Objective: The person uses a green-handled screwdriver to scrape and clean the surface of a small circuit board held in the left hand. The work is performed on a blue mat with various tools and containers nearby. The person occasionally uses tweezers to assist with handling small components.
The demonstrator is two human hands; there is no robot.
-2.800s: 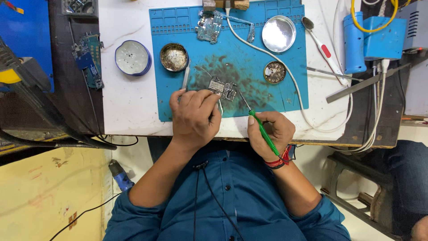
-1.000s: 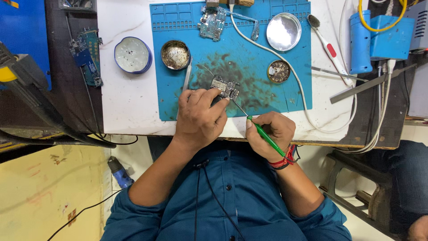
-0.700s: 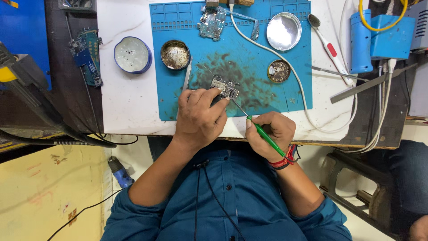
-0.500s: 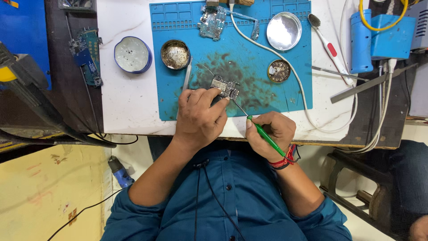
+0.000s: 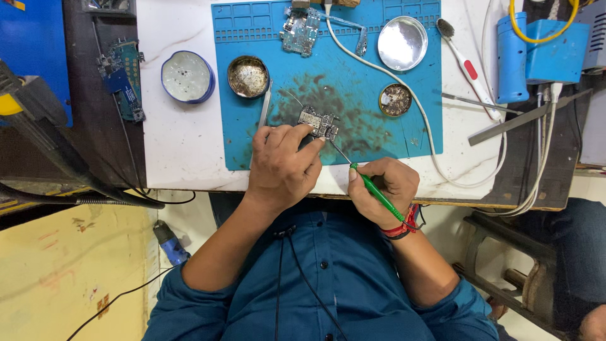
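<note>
Barely shifting since the earlier frame: left hand (image 5: 282, 165) pinning the small circuit board (image 5: 317, 122) at mat (image 5: 416, 113) centre. Right hand (image 5: 385, 189) gripping the green-handled probe (image 5: 374, 189), tip touching the board's lower right edge; seemingly mid-work, board not yet set aside.

Your left hand (image 5: 283, 165) lies palm down, fingers curled, fingertips pressing forward. Your right hand (image 5: 384, 189) is curled in a pen-style grip, thumb and forefinger pinched together. Both forearms angle in from your body, elbows bent.
</note>
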